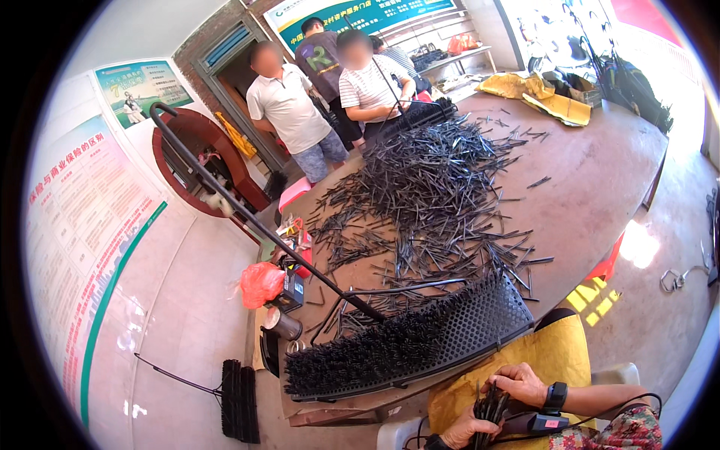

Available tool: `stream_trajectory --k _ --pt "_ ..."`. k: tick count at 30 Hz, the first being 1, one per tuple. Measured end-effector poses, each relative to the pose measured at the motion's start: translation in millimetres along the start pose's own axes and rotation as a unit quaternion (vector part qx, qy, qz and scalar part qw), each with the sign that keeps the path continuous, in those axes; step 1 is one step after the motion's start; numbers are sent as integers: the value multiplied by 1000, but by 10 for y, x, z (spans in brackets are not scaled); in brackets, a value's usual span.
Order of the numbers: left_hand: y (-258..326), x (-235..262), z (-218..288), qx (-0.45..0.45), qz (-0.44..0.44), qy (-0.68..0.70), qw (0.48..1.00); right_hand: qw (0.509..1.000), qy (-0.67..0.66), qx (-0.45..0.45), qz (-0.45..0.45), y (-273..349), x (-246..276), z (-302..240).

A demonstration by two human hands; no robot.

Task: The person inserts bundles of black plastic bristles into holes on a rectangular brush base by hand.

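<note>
At the lower right, over a yellow cloth (551, 349) on my lap, my left hand (463, 429) is closed round a bundle of black bristle tufts (491, 405). My right hand (523, 384) is closed at the top of the same bundle, its thumb and fingers against the tuft ends. Just beyond my hands, a large black broom head (487, 311) lies on the table's near edge, bristles up. Bristles fill its left part, and bare holes show on its right. A long black handle (259, 217) with a hooked end rises from it toward the upper left.
A big pile of loose black tufts (427, 180) spreads over the brown table (592, 187). A red plastic bag (262, 285) and a metal cup (282, 324) stand at its left edge. Another broom (238, 401) leans at lower left. Several people are at the far side, one handling a black broom head.
</note>
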State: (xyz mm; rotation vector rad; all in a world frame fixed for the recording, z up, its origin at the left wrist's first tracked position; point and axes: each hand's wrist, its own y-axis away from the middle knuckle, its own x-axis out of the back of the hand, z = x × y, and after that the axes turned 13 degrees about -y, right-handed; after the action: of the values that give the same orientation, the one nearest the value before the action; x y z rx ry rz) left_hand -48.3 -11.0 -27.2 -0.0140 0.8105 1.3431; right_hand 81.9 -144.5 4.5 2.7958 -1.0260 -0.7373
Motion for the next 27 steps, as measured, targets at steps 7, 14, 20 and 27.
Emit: stream_trajectory --k 7,14,20,27 --pt "165 -112 446 -58 85 -19 994 868 326 370 -55 -522 -559 -1303" --pt "153 -161 597 -94 95 6 991 826 255 473 -170 -530 -1280 -2592" --pt "132 -52 455 -118 134 -47 983 839 405 345 -112 -388 -303 -1006" --pt "56 -165 340 -62 157 -47 984 994 93 37 -33 -94 5 -194"
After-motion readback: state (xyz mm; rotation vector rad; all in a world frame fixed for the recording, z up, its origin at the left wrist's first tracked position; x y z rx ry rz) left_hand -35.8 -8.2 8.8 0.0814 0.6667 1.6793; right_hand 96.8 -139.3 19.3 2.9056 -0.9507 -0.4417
